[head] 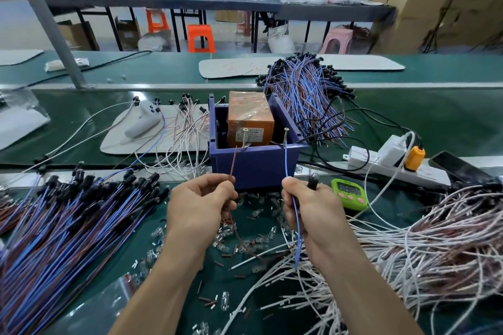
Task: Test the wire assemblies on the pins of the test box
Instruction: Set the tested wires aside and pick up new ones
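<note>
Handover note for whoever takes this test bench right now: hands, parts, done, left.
Left hand pinches the thin brown wire, tip at the left brass pin of the dark blue plastic test box.
Right hand pinches the thin blue wire, tip at the right brass pin, and holds the black bulb socket.
Done: both leads at the pins; bulb result unclear.
Left: the blue-and-brown wire pile at left; tested or untested cannot be told.

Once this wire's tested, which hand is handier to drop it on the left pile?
Probably the left hand: it pinches the brown wire beside that pile; the right hand, holding the blue wire, sits farther.
</note>
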Tool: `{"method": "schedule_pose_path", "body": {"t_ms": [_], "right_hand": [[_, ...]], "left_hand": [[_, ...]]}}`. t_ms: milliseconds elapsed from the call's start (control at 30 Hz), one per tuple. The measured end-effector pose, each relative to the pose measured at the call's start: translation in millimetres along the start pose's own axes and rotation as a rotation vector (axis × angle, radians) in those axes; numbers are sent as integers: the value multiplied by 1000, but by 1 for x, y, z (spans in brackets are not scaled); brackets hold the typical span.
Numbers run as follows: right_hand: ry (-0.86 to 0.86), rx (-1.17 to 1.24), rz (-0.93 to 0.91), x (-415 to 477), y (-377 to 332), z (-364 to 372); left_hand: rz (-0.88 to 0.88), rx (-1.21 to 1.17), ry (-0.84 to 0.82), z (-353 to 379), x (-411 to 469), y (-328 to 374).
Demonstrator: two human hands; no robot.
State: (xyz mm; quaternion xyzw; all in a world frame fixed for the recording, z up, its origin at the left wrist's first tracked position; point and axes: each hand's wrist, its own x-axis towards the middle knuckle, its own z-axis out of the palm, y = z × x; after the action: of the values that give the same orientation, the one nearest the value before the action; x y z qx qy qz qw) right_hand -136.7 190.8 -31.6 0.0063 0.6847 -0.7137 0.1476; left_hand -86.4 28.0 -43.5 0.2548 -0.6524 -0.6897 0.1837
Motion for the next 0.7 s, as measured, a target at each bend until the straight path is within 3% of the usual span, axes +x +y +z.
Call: {"method": "schedule_pose_path", "body": {"t_ms": [333,700], "right_hand": [[-6,-23,-5,-1,1,2],[38,-13,-40,-4,4,2]], "left_hand": [[-18,33,94,-1,-1,5],[80,79,176,17,-4,15]]}}
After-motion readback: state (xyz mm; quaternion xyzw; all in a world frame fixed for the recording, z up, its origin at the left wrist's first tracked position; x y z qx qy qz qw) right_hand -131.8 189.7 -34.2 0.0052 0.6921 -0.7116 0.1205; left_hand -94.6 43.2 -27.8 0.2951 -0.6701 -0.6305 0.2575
